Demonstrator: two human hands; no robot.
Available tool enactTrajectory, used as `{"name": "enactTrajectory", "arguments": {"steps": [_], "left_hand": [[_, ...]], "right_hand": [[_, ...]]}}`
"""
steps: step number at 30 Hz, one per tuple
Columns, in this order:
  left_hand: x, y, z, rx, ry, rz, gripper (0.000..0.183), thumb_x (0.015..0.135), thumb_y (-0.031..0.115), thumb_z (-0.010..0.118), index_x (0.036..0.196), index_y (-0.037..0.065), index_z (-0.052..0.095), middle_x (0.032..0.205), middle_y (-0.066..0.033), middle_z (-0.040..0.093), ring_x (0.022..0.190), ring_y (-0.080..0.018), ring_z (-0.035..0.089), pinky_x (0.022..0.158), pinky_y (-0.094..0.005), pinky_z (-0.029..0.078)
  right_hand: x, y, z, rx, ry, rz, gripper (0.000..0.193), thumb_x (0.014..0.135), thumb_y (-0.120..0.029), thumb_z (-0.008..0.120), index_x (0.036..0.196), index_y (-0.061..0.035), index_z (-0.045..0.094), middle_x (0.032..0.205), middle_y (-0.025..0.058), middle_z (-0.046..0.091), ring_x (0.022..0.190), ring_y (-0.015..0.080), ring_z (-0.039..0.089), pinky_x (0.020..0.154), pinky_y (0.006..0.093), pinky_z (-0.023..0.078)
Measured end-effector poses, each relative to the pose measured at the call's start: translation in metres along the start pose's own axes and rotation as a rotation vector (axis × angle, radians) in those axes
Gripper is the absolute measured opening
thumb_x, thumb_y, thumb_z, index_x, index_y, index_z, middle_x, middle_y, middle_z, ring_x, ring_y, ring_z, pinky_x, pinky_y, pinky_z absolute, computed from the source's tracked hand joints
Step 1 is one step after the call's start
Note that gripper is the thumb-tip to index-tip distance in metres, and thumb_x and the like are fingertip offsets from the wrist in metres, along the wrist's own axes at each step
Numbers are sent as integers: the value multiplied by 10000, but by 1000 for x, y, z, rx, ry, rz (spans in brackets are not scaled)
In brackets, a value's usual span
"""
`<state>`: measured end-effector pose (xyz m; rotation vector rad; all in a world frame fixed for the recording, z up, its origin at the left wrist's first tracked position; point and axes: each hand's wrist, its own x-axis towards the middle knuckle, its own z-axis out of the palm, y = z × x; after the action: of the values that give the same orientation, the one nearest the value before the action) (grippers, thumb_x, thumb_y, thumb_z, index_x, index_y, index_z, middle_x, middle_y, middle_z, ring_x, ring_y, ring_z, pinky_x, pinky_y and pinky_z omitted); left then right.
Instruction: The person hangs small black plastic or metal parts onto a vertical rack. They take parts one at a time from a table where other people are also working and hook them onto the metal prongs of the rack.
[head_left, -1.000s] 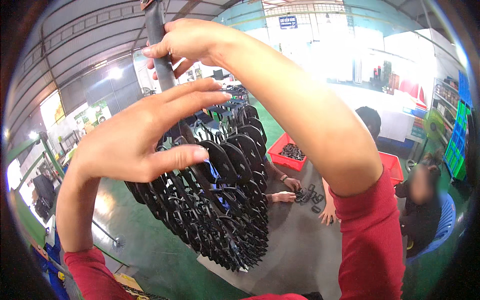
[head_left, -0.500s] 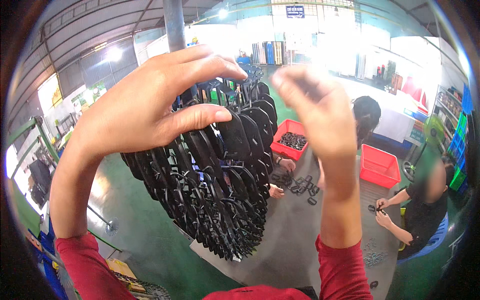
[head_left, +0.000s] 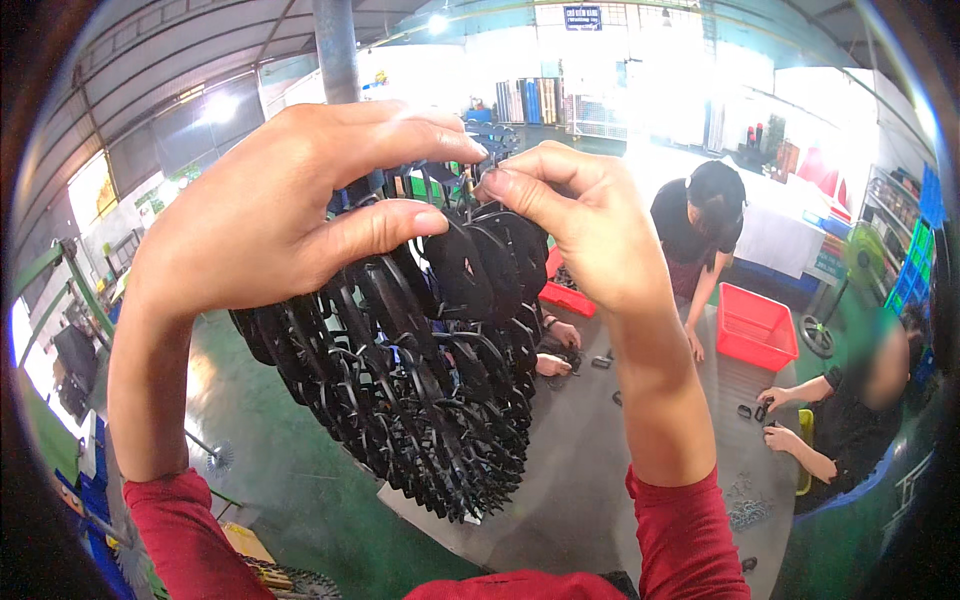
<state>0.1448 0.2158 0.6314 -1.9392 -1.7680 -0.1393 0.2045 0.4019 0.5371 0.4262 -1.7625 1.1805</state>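
Observation:
A dense cluster of black flat oval parts (head_left: 400,380) hangs in layers from small hooks on a rack in front of me. My left hand (head_left: 290,200) reaches over its upper left, thumb and fingers apart, holding nothing that I can see. Just right of it, my right hand (head_left: 585,215) pinches thumb and forefinger together at the hooks along the cluster's top. What sits between those fingertips is too small to make out. Dark blue hooks (head_left: 492,135) show behind the fingertips.
A grey table (head_left: 640,480) lies below, with a red bin (head_left: 757,325) and small metal hooks (head_left: 748,512) on it. Another red bin (head_left: 568,298) is partly hidden by my right hand. Co-workers' hands (head_left: 785,420) handle black parts at the right. A metal post (head_left: 336,60) rises behind the rack.
My right hand has moved left to the top of the cluster and its fingertips have closed. My left hand stays nearly in place. Fewer loose black parts show on the table; a co-worker's head has shifted.

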Motion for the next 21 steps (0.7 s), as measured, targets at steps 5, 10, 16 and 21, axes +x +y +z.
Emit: {"name": "enactTrajectory", "arguments": {"steps": [5,10,16,21], "left_hand": [[-1,-2,-1,22,5,1,410,770,267,587,1113,46,547,1124,-140,556,1094,-336,484,946,-401,354],[-1,-3,-2,33,-8,16,408,782,285,570,1109,42,547,1121,-138,559,1094,-337,485,942,-403,357],[-3,0,-3,76,-22,27,410,796,302,555,1100,27,546,1107,-137,567,1077,-323,503,927,-392,369],[-3,1,-1,70,19,47,448,799,356,537,1103,26,542,1091,-148,571,1066,-318,513,919,-385,375]], "right_hand": [[-3,-2,3,45,67,-10,135,776,-104,612,802,25,646,699,48,617,681,82,521,651,234,407],[-8,-4,11,63,183,-22,90,778,-67,616,770,22,629,662,12,579,642,59,478,596,217,384],[-15,-8,16,111,226,-72,68,786,-54,608,766,11,612,614,-41,515,564,12,408,489,173,312],[-15,-7,13,97,228,-121,74,795,-55,596,762,10,609,617,-44,513,549,3,394,473,167,295]]}}
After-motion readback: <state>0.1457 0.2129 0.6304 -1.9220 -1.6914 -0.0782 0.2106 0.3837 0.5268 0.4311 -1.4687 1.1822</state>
